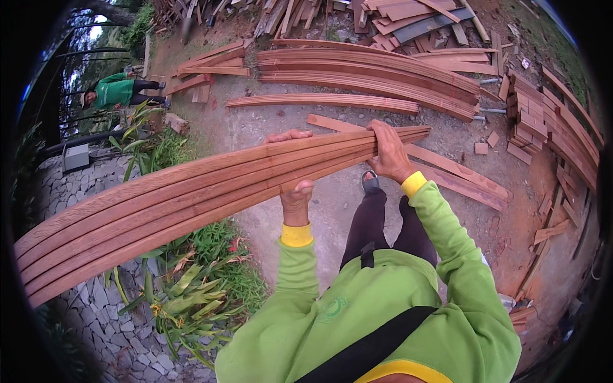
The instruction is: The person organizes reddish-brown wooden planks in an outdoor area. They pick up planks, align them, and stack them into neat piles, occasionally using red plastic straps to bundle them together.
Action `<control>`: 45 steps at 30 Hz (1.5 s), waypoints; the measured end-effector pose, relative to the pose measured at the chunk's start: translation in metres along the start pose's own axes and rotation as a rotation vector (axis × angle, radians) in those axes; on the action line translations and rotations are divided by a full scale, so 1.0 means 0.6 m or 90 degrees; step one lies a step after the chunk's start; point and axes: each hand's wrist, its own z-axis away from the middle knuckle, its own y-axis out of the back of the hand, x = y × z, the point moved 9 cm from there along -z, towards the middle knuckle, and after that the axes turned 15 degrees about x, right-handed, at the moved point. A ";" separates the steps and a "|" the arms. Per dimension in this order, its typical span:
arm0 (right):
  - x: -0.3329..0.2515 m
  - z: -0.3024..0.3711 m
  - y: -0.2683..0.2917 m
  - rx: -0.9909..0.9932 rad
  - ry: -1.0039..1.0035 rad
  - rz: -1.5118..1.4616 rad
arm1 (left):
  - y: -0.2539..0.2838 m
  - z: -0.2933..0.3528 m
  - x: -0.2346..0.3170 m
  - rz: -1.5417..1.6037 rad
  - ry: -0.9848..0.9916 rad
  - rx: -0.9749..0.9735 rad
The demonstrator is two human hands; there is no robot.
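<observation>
A person in a lime-green shirt (357, 313) with yellow cuffs holds a bundle of long reddish-brown boards (179, 203) up in front of the body, above the ground (271, 220). The boards lie side by side, with dark lines between them, and run from the left edge of the view to a narrow-looking end just past the right hand (391, 153). The two hands are apart from each other, and both are clamped on the boards. The left hand (295, 201) grips from underneath, its thumb at the near edge and its fingers showing past the far edge. The right hand is nearer the narrow-looking end, its back in view and its fingers bent over the top.

Beyond the boards, a wide stack of planks (367, 73) lies on the ground, with a thinner row of strips (319, 100) on its near side. A few loose planks (456, 182) lie to the right of the person's legs (367, 223), and a pile of short blocks (527, 118) sits farther right. On the left, leafy plants (191, 293) grow beside stone paving (108, 319). Farther off, a second person (115, 91) in a darker green top stands near the trees, well apart from the boards
</observation>
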 end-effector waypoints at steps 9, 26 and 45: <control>0.148 0.070 -0.157 -0.156 -0.058 0.089 | 0.156 0.003 0.008 0.045 0.036 0.091; 0.297 0.154 -0.291 -0.382 0.079 0.001 | 0.334 0.062 -0.003 -0.035 -0.018 0.354; 0.394 0.229 -0.519 -0.476 0.217 0.107 | 0.826 0.036 -0.106 -0.046 -0.112 0.595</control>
